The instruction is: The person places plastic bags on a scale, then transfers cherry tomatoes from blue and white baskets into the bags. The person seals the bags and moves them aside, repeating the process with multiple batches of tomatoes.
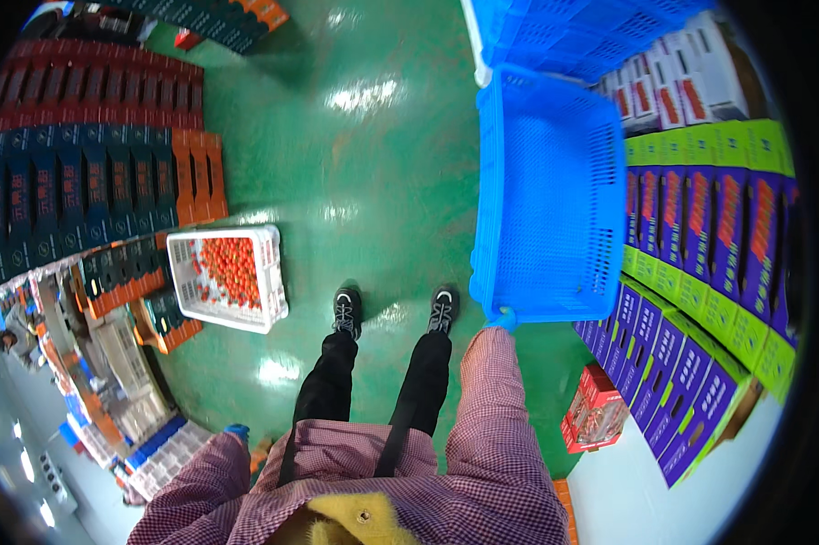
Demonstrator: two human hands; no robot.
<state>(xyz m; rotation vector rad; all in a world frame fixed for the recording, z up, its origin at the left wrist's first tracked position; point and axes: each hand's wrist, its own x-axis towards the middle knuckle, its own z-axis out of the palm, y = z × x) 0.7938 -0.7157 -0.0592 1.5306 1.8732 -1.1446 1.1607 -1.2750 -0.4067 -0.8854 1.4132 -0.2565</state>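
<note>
My right hand (503, 319), in a blue glove, grips the near left corner of the rim of a blue plastic crate (552, 197). That crate has perforated sides and a mesh-like bottom, with only a tiny speck inside. Down beside my left hip hangs my left hand (238, 430), also gloved in blue; the sleeve covers most of it, so its fingers cannot be made out. To the left of my shoes, a white plastic crate (273, 279) holds many small red fruits (236, 272), which look like cherry tomatoes.
Blue crates (566, 34) are stacked beyond the gripped one. Purple and green cartons (695, 211) line the right, with a red box (595, 409) near them. Dark cartons (76, 177) rise on the left. Another person (21, 337) is at the far left. Green floor (355, 163) shines between.
</note>
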